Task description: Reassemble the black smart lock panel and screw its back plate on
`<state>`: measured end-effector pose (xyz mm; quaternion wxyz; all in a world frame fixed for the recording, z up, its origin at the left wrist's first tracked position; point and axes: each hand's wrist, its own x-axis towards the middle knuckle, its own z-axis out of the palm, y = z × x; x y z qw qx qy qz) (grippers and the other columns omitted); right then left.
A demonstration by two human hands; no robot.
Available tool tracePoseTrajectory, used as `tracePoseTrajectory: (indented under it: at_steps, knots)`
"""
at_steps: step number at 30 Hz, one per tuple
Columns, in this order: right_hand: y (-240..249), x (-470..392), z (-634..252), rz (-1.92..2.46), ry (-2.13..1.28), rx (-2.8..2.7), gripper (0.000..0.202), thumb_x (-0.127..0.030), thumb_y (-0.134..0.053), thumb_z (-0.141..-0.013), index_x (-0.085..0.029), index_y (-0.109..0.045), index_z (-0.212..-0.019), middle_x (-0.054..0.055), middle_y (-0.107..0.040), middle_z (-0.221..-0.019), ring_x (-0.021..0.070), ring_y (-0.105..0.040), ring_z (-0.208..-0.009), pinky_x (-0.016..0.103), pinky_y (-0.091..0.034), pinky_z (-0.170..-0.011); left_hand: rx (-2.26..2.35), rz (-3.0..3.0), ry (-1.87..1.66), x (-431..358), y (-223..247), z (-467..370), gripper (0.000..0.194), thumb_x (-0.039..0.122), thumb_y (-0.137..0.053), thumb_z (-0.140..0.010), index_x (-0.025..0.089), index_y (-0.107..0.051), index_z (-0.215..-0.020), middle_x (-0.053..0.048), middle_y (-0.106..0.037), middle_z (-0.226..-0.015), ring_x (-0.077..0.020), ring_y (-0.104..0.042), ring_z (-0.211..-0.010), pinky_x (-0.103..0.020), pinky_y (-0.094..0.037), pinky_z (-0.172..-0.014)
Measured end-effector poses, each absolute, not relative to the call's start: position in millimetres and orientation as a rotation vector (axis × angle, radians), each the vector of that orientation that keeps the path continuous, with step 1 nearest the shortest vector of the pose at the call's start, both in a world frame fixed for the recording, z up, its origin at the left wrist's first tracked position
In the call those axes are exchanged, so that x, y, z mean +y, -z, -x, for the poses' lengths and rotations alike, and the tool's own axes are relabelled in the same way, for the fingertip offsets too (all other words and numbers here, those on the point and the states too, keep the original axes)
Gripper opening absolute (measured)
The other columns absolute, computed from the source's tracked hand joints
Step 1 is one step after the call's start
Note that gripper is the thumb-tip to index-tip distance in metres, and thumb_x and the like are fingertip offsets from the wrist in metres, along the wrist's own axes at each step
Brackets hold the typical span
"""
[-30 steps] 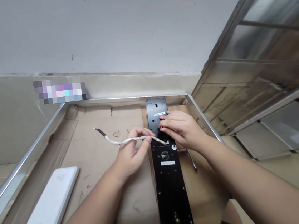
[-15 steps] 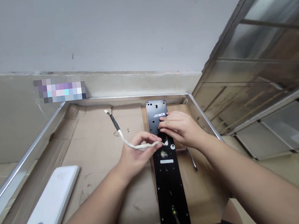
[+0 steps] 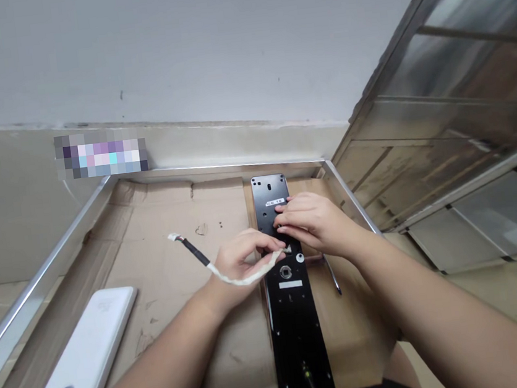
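A long black panel (image 3: 298, 339) lies lengthwise across the cardboard, with holes, small white labels and a round metal fitting (image 3: 285, 272). My left hand (image 3: 242, 261) pinches a white-sleeved cable (image 3: 244, 279) close to a small white plug at the panel's middle. Whether the plug is fully seated cannot be made out. The cable's loose end, with a black wrap and white connector (image 3: 174, 237), sticks out to the left. My right hand (image 3: 313, 222) is closed over the panel's right edge, above the plug, fingertips on its surface.
A white flat device (image 3: 85, 357) with a shiny dome lies at the left. Right of the panel is a thin dark rod (image 3: 332, 276). Cardboard (image 3: 163, 261) lines the work surface inside a metal rim (image 3: 236, 166). A pale wall stands behind, metal-faced panels at right.
The cable's loose end has swung down and to the left, and its middle sags lower. My left fingers have shifted slightly right. The panel's lower end has tilted slightly right.
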<state>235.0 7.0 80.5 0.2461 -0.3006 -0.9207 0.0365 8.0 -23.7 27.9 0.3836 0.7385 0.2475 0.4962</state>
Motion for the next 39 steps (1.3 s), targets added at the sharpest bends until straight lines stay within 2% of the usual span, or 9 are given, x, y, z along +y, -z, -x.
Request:
tracePoseTrajectory:
  at_steps: [10,17,23,29,34,39]
  knots:
    - [-86,5,-240,0.805,-0.045,-2.562,0.018,-0.029,-0.057,-0.101,-0.019,-0.071,-0.101,0.006,-0.078,-0.094,0.0223,-0.074,-0.103,0.039,-0.051,-0.095,0.45,-2.092,-1.341,-15,-31,-11,0.011,0.014,-0.075,-0.086,0.018,-0.074,-0.096,-0.008,-0.08,-0.091,-0.0191,-0.072,-0.084,-0.035,-0.056,-0.079]
    - [-86,2,-238,0.792,-0.067,-2.576,0.017,-0.029,-0.056,-0.101,-0.02,-0.07,-0.103,0.006,-0.079,-0.097,0.0221,-0.074,-0.106,0.04,-0.053,-0.096,0.518,-2.157,-1.24,-17,-32,-9,0.008,0.02,-0.074,-0.088,0.018,-0.073,-0.096,-0.007,-0.078,-0.089,-0.0192,-0.07,-0.085,-0.036,-0.055,-0.08]
    - [-84,3,-236,0.814,-0.115,-2.544,0.017,-0.028,-0.055,-0.102,-0.021,-0.07,-0.102,0.006,-0.079,-0.098,0.0221,-0.074,-0.108,0.04,-0.054,-0.098,0.513,-2.205,-1.301,-12,-32,-8,0.012,0.021,-0.078,-0.085,0.018,-0.072,-0.095,-0.006,-0.077,-0.086,-0.0184,-0.067,-0.081,-0.036,-0.052,-0.078]
    - [-86,4,-238,0.837,-0.111,-2.543,0.016,-0.027,-0.056,-0.101,-0.02,-0.07,-0.102,0.007,-0.079,-0.098,0.0239,-0.074,-0.108,0.041,-0.055,-0.097,0.656,-2.194,-1.259,-12,-31,-7,0.014,0.028,-0.079,-0.085,0.02,-0.073,-0.094,-0.006,-0.066,-0.092,-0.0183,-0.062,-0.087,-0.035,-0.051,-0.081]
    - [-84,5,-239,0.834,-0.173,-2.573,0.016,-0.024,-0.054,-0.101,-0.019,-0.07,-0.103,0.008,-0.078,-0.101,0.024,-0.072,-0.111,0.041,-0.054,-0.098,0.8,-2.128,-1.181,-13,-29,-6,0.031,0.039,-0.082,-0.08,0.02,-0.068,-0.099,-0.005,-0.051,-0.099,-0.0187,-0.056,-0.091,-0.037,-0.053,-0.083]
    - [-83,5,-236,0.864,-0.289,-2.539,0.013,-0.025,-0.058,-0.098,-0.019,-0.069,-0.102,0.008,-0.076,-0.098,0.0248,-0.07,-0.112,0.043,-0.053,-0.101,0.888,-1.961,-1.104,-13,-19,-7,0.065,0.042,-0.085,-0.074,0.023,-0.049,-0.124,-0.009,-0.045,-0.12,-0.0226,-0.055,-0.107,-0.042,-0.056,-0.089]
